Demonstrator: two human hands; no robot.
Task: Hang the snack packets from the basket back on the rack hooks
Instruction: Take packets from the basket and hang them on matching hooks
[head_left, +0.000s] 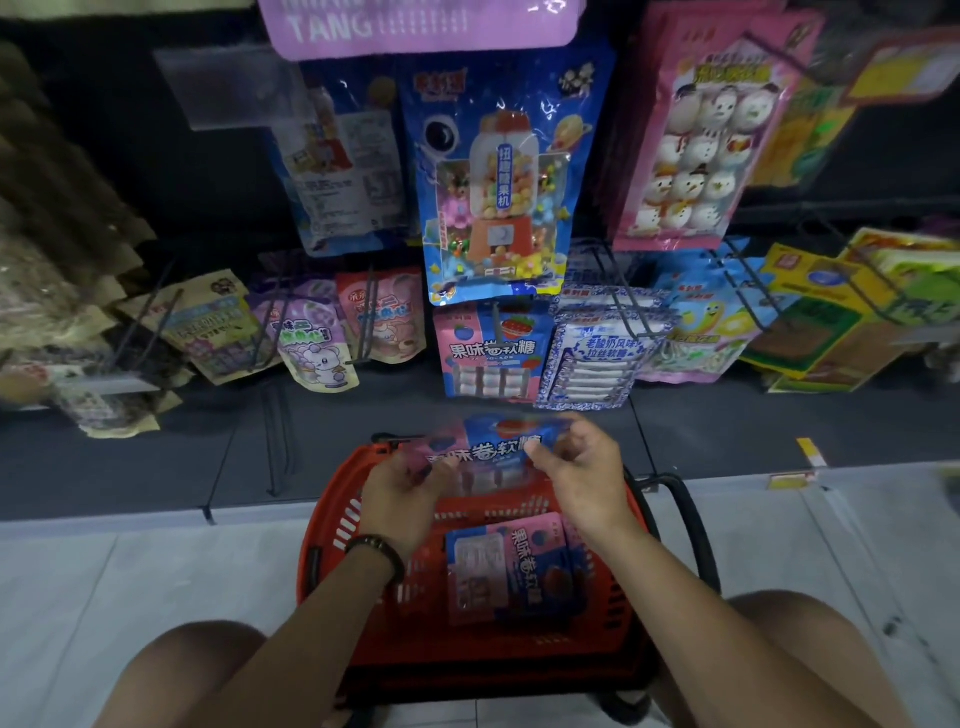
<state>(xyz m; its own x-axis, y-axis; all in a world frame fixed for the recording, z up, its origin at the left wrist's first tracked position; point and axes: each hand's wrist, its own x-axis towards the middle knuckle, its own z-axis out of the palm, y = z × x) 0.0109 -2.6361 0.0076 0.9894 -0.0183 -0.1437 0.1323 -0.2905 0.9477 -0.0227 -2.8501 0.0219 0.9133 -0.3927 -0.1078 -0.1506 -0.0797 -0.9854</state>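
A red plastic basket (332, 525) stands on the floor between my knees. A pink-and-blue snack packet (511, 571) lies inside it. Above the basket's far rim I hold a matching pink-and-blue packet (496, 449), blurred, with my left hand (402, 499) on its left edge and my right hand (582, 475) on its right edge. Straight above, the same kind of packet (491, 353) hangs on a rack hook (497, 317) in the lower row.
The dark rack carries many hanging packets: a big blue gumball-machine bag (498, 182), a pink snowman bag (701, 135), a blue-and-white packet (597, 353), purple and pink bear packets (317, 338). A bare double hook (278, 441) sticks out lower left. Grey floor tiles lie around the basket.
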